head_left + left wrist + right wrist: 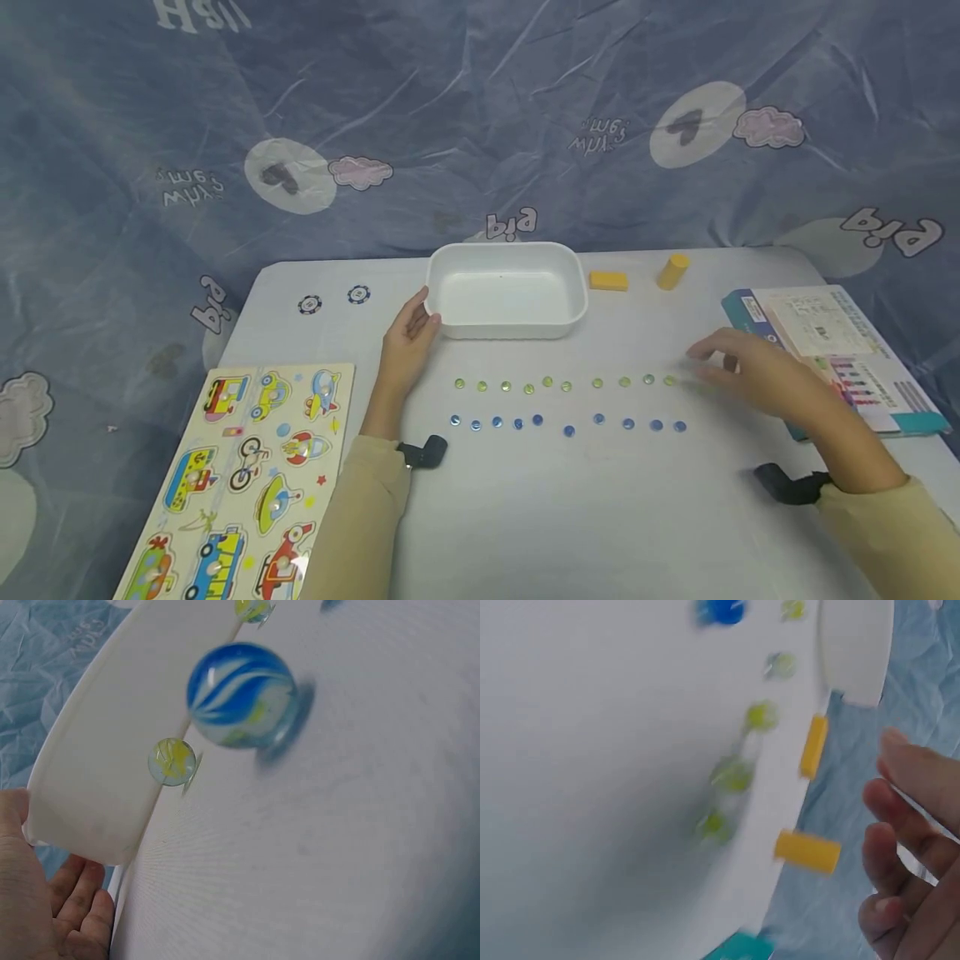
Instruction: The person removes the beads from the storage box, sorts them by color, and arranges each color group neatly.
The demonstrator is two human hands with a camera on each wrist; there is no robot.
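Note:
At the left end of a white plastic basin [510, 331], my left hand [405, 350] grips the corner, thumb near the front rim and fingers against the side wall. The basin holds nothing. Before it lies a row of clear marbles with yellow-green swirls [506, 387]. Nearer to me runs a second row, of blue-swirled marbles [497, 422]; one blue marble [241, 694] looms large in the left wrist view. My right hand [757, 377] hovers past the right end of the yellow-green row, fingers loosely bent and holding nothing.
Right of the basin are a yellow rectangular block [608, 281] and a yellow cylinder [672, 272]. A flat box [885, 358] lies at the right edge. Two poker chips [310, 305] sit back left, behind a wooden vehicle puzzle board [247, 483]. Patterned cloth [480, 125] hangs behind.

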